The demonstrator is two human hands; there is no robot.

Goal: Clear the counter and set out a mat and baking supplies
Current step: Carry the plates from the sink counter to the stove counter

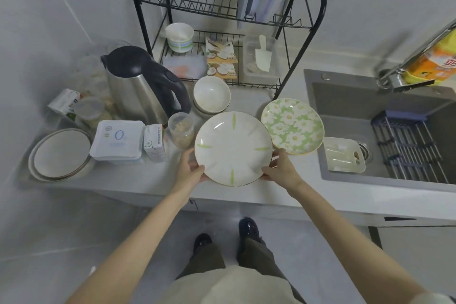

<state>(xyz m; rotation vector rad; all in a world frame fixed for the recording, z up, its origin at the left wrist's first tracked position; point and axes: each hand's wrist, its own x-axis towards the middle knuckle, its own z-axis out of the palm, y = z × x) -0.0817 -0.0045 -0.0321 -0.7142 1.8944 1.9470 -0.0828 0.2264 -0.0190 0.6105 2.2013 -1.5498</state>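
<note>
A large white plate with green streaks [233, 147] is at the front of the grey counter [148, 180]. My left hand [191, 168] grips its left rim and my right hand [281, 170] grips its right rim, thumbs on top. A green plate with white flowers [292, 126] lies just to its right, partly under its edge. Behind it stand stacked white bowls [211, 96]. Whether the white plate is lifted or resting on the counter I cannot tell.
A steel kettle [143, 86], a clear jar [181, 129], a small carton [154, 142], a white lidded box [117, 140] and stacked plates [61, 154] crowd the left. A black dish rack [222, 20] stands behind. The sink [385, 131] on the right holds a white tray [343, 154].
</note>
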